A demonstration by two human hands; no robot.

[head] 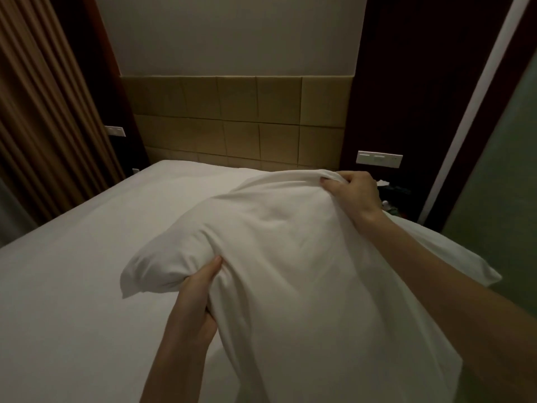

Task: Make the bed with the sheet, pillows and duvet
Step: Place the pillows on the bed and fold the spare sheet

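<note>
A white pillow (290,257) is held up above the bed, its case creased. My left hand (194,298) grips the pillow's near left side, thumb on top and fingers tucked under. My right hand (353,194) pinches the far top edge of the pillowcase. A white sheet (87,271) covers the mattress smoothly. A second white pillow (453,257) lies partly hidden behind my right forearm at the bed's right side. No duvet is in view.
A tan padded headboard (238,120) stands at the bed's far end. Brown curtains (37,117) hang on the left. White switch panels (379,159) sit on dark wall panels. A bedside surface (392,196) with small items is at the right.
</note>
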